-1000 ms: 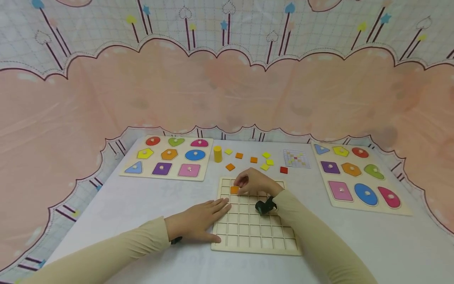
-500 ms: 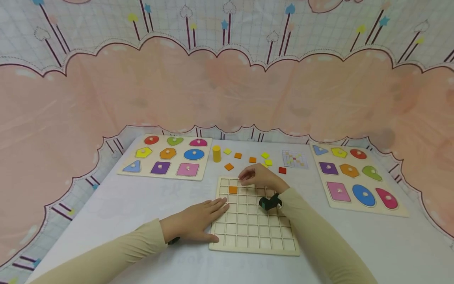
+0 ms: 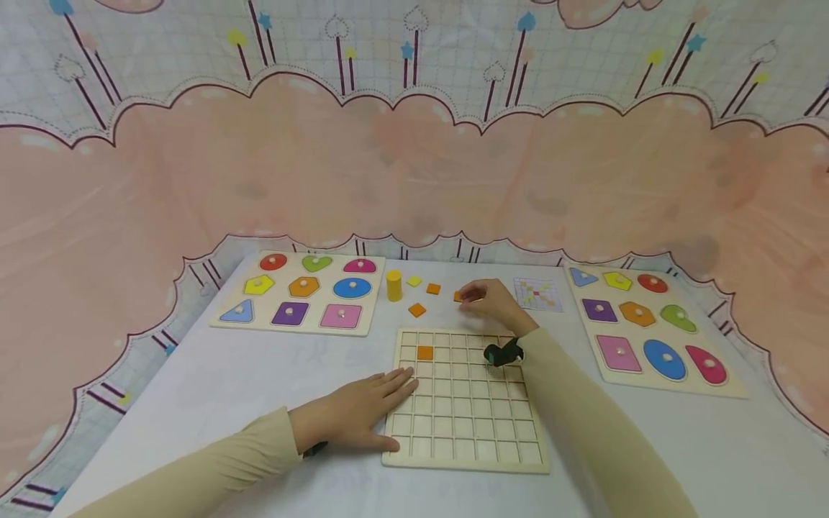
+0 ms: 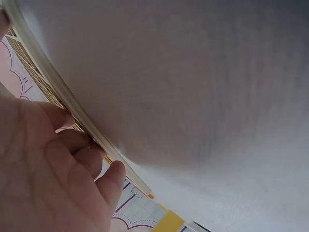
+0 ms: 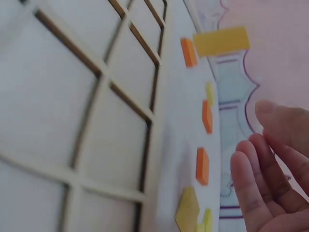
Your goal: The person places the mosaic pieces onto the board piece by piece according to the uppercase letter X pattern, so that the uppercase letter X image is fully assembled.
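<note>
- Pale wooden grid board (image 3: 464, 427): lying flat on the white-covered worktop (image 3: 291, 378); raised strips are dividing it into square compartments. An orange square tile (image 3: 424, 352) is occupying one, second row from the far edge, second column from the left.
- Left pale puzzle board (image 3: 327, 277): carrying nine knobbed shapes in three rows, including a yellow pentagon (image 3: 259, 285), a blue oval (image 3: 352, 288) and a purple square (image 3: 289, 314).
- Right pale puzzle board (image 3: 609, 328): likewise holding nine knobbed shapes, each resting in its place.
- Left hand (image 3: 356, 414): resting along the grid board's left edge, fingers extended and slightly spread, thumb standing apart near the near corner; pinching nothing.
- Right hand (image 3: 495, 302): reaching beyond the far edge; thumb and curved fingers are standing apart with a gap between, holding no tile. Contact with the partly hidden loose orange tile (image 3: 457, 296) just beside them cannot be told.
- Other loose tiles: two orange (image 3: 433, 289) and one yellow (image 3: 414, 281) are lying near an upright yellow cylinder (image 3: 393, 285); further yellow tiles (image 5: 187, 209) are showing in the right wrist view.
- Printed grid card (image 3: 537, 295): lying flat beyond the right hand.
</note>
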`<control>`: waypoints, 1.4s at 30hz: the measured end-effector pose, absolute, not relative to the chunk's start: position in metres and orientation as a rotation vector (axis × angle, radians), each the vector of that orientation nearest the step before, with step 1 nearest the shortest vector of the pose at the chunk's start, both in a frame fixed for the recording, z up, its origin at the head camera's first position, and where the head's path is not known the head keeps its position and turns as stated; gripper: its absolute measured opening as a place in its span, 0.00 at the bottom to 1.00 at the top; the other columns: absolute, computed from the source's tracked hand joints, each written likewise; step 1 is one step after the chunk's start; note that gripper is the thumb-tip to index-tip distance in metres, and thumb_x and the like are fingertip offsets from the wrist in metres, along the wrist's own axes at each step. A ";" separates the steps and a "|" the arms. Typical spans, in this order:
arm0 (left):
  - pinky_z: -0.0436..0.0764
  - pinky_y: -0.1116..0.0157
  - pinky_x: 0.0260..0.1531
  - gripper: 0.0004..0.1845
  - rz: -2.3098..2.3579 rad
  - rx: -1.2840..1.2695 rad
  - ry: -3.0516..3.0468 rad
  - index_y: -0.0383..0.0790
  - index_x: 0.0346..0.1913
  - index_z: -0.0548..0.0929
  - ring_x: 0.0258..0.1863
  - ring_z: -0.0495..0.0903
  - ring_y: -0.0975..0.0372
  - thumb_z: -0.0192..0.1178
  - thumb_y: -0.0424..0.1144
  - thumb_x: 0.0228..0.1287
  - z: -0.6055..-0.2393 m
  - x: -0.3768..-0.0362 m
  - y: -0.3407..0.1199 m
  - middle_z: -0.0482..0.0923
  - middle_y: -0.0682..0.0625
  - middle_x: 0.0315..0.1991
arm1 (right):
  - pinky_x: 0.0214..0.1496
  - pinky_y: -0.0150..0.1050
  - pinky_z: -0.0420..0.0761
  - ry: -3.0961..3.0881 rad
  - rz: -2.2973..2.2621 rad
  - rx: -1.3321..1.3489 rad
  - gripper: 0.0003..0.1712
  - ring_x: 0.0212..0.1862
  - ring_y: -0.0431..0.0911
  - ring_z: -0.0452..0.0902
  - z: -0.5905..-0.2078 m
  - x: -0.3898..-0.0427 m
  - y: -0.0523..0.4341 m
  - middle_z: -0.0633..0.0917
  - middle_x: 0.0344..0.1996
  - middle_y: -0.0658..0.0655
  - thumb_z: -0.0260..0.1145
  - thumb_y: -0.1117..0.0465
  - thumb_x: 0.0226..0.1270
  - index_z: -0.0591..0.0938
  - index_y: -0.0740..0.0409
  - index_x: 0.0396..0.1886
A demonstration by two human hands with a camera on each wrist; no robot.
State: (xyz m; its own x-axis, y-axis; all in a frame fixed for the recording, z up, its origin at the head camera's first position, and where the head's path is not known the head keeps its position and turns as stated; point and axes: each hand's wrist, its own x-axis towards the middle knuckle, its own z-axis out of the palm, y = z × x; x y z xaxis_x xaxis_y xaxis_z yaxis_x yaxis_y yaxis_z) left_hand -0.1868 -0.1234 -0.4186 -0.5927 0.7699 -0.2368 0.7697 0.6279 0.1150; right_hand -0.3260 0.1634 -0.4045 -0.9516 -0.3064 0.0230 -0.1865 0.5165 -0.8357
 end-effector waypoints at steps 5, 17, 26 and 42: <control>0.58 0.55 0.71 0.49 0.023 1.226 2.582 0.47 0.75 0.46 0.75 0.46 0.58 0.51 0.69 0.58 -0.418 -0.185 -0.124 0.42 0.50 0.77 | 0.54 0.43 0.79 2.675 -1.415 -0.331 0.19 0.49 0.54 0.79 -0.400 -0.342 0.172 0.82 0.49 0.67 0.66 0.66 0.60 0.79 0.69 0.51; 0.59 0.56 0.71 0.49 0.042 1.263 2.575 0.46 0.75 0.47 0.75 0.47 0.57 0.50 0.68 0.59 -0.417 -0.184 -0.126 0.43 0.49 0.76 | 0.58 0.46 0.76 2.711 -1.301 -0.321 0.19 0.50 0.55 0.78 -0.405 -0.363 0.167 0.82 0.49 0.66 0.69 0.67 0.57 0.81 0.68 0.49; 0.59 0.56 0.71 0.49 0.017 1.284 2.588 0.46 0.75 0.46 0.76 0.46 0.58 0.49 0.69 0.59 -0.419 -0.184 -0.126 0.42 0.49 0.76 | 0.55 0.42 0.77 2.707 -1.188 -0.242 0.19 0.46 0.51 0.76 -0.406 -0.367 0.160 0.83 0.47 0.64 0.70 0.70 0.54 0.82 0.66 0.47; 0.57 0.57 0.72 0.49 -0.122 1.269 2.600 0.44 0.75 0.49 0.75 0.48 0.58 0.49 0.70 0.58 -0.412 -0.184 -0.122 0.45 0.49 0.76 | 0.42 0.32 0.80 2.620 -1.141 -0.405 0.15 0.33 0.40 0.78 -0.414 -0.365 0.152 0.86 0.40 0.64 0.70 0.74 0.51 0.84 0.69 0.41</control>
